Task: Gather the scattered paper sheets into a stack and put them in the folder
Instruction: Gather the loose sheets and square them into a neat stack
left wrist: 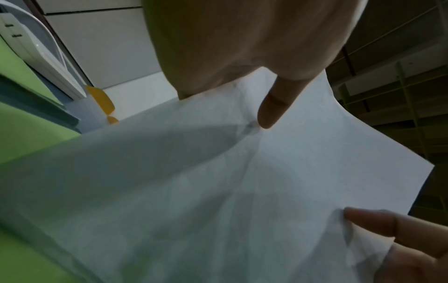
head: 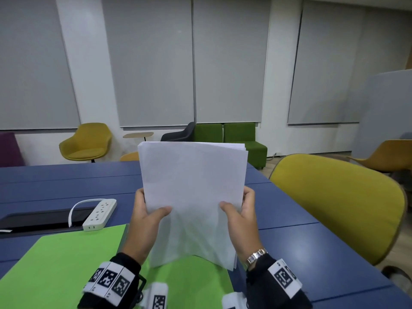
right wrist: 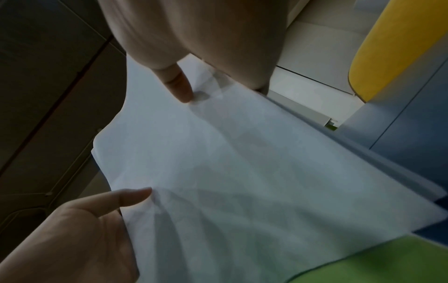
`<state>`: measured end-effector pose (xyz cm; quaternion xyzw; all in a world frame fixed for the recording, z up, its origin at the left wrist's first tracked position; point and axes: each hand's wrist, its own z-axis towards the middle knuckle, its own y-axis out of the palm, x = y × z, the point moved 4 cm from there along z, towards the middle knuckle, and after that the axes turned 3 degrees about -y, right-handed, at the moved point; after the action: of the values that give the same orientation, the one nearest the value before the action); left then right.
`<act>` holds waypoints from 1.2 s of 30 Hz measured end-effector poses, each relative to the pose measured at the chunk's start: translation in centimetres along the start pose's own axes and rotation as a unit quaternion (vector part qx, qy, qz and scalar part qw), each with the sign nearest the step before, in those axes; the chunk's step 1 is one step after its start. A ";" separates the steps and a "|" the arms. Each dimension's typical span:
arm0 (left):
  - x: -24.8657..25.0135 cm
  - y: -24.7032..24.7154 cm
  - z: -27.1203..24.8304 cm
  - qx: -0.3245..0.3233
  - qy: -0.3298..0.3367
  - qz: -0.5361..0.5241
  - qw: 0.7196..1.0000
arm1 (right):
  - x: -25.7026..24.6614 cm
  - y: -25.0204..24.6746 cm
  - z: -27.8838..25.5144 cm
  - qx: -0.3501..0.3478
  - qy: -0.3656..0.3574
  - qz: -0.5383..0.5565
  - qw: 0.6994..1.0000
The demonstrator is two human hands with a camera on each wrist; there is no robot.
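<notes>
- The stack of paper sheets (head: pixel 191 197) was up off the table (head: pixel 289 219), held upright in front of the person, right between the two hands.
- Its long axis ran up and down: top edge toward the far wall, bottom edge hanging just above the green folder (head: pixel 55 264).
- The sheets were roughly squared, though a few edges fanned out at the top right corner and the bottom right corner.
- The left hand (head: pixel 145 219) pinched the stack's left edge low down, thumb pressed on the near face, fingers curled round behind.
- The right hand (head: pixel 242 217) mirrored it on the right edge, thumb on the front, fingers wrapped behind the sheets.
- From the wrist views, each thumb dimpled the paper and creases fanned across the sheet.
- The folder lay flat on the blue table beneath the hands, reaching off to the person's left.
- A white power strip (head: pixel 100 214) sat on the table just beyond the folder's far edge, beside a dark recessed panel (head: pixel 40 218).
- A yellow chair (head: pixel 338 204) stood close at the table's right side.
</notes>
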<state>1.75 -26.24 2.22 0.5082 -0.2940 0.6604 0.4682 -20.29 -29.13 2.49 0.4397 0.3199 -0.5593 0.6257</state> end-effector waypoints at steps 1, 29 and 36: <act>0.0 0.0 0.0 0.000 -0.004 0.002 1.000 | 0.1 0.1 0.1 -0.007 0.007 -0.004 1.000; 3.1 10.2 -1.6 -0.055 0.051 0.033 0.997 | -5.7 -6.6 0.3 0.093 -0.126 -0.115 0.981; -1.0 16.7 -3.9 -0.092 0.008 0.008 0.996 | -2.9 -12.7 -0.4 0.186 -0.077 -0.118 0.972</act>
<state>-15.03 -29.65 1.47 0.4554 -0.3538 0.6385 0.5097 -33.17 -27.41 2.53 0.4631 0.2105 -0.7110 0.4855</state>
